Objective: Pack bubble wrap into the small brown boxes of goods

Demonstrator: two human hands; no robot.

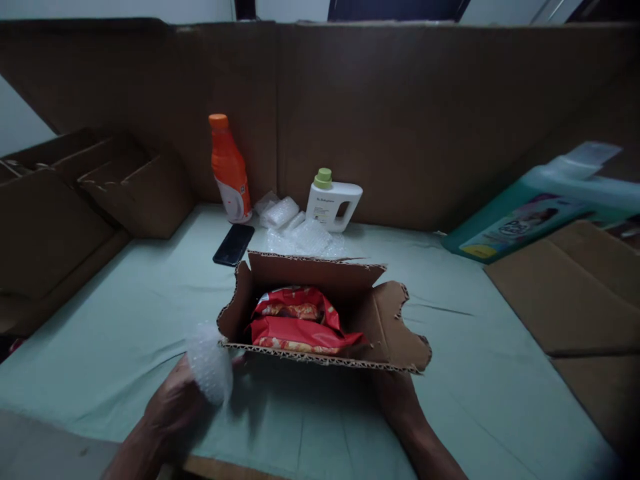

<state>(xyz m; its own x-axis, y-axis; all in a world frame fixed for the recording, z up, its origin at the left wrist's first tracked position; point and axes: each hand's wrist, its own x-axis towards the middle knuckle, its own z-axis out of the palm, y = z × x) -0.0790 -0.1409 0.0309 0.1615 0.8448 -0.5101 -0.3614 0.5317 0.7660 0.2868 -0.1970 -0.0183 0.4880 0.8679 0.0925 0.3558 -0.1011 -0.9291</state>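
An open-topped cardboard box point(385, 320) stands in front of me with its flaps raised. Inside it lie red snack packets point(300, 333). My left hand point(175, 393) is closed on a piece of bubble wrap point(210, 367) beside the box's near left corner; a fingertip shows by the box's lower edge. Against the box's near right side, my right hand point(397, 397) grips it from below the front flap, which hides its fingers.
Behind the box are a black phone point(234, 245), an orange bottle point(231, 173), more bubble wrap point(305, 233) and a white jug point(333, 203). A green liquid jug point(530, 207) leans at right beside cardboard point(575, 293). Open boxes point(55, 227) stand left; a cardboard wall point(400, 120) closes the back.
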